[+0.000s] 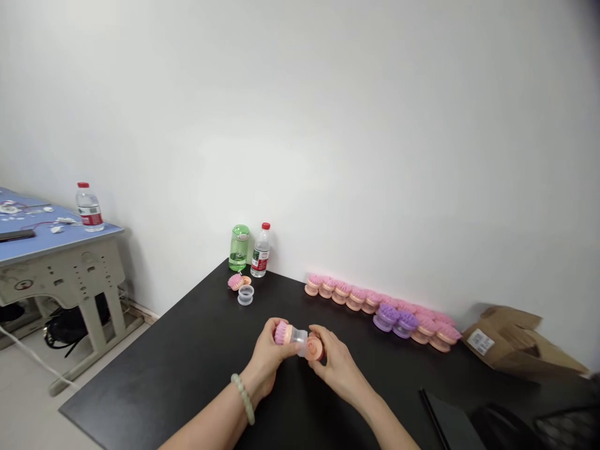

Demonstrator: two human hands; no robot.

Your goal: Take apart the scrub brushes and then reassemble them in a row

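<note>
My left hand (268, 356) is closed round a pink bristle brush head (282, 333) with a clear plastic body (299, 342), held sideways above the black table (187, 362). Between the fingers of my right hand (335, 361) is a round peach cap (314, 349), close against the open end of the clear body. Whether cap and body touch is hard to tell. At the table's far left corner lie a loose pink brush head (235, 282), a peach piece partly behind it and a clear ring-shaped body (245, 295).
Pink brushes (355, 297) stand along the wall, with two purple ones (395, 320) in front. A green bottle (239, 249) and a water bottle (260, 251) stand at the back left. A brown paper bag (510, 344) and a dark folder (452, 419) lie right. A blue table (51, 237) is far left.
</note>
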